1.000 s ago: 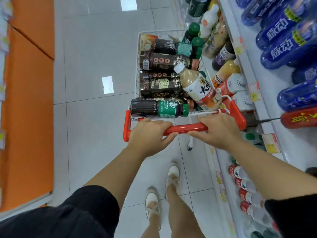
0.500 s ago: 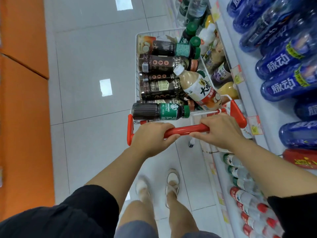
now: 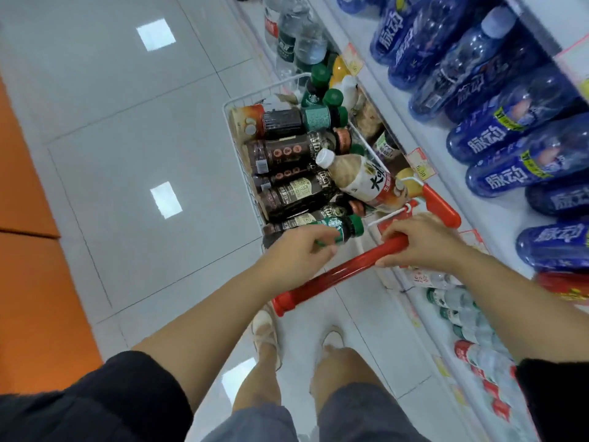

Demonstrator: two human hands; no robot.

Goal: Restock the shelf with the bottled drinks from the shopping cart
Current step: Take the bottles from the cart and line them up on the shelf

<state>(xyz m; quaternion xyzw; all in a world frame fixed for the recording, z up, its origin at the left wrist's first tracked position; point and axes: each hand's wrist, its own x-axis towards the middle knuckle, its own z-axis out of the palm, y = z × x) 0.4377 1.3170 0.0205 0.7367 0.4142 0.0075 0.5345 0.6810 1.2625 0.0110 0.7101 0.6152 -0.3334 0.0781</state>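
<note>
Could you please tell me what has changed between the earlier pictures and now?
The left hand has left the handle and moved forward to hold the green-capped bottle nearest it. The right hand still holds the handle; the other bottles lie as before.

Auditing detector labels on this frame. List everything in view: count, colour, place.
shopping cart: one, white wire, red handle, beside the shelf
shelf: one, white, along the right
dark coffee bottles: several, brown-black, lying in the cart
near green-capped bottle: one, dark, cart end nearest the handle
milk-tea bottle: one, beige, white cap, atop the dark ones
blue bottles: many, blue, upper shelf
red bottle: one, red, shelf, right edge
clear bottles: several, clear, far end of shelf
small bottles: many, red or green caps, low shelf
price tags: several, pink and yellow, shelf edge
floor: white tiles
orange panel: one, left
shoes: two, pale, on the floor
left hand: one, grips the near green-capped bottle
right hand: one, grips the handle
</note>
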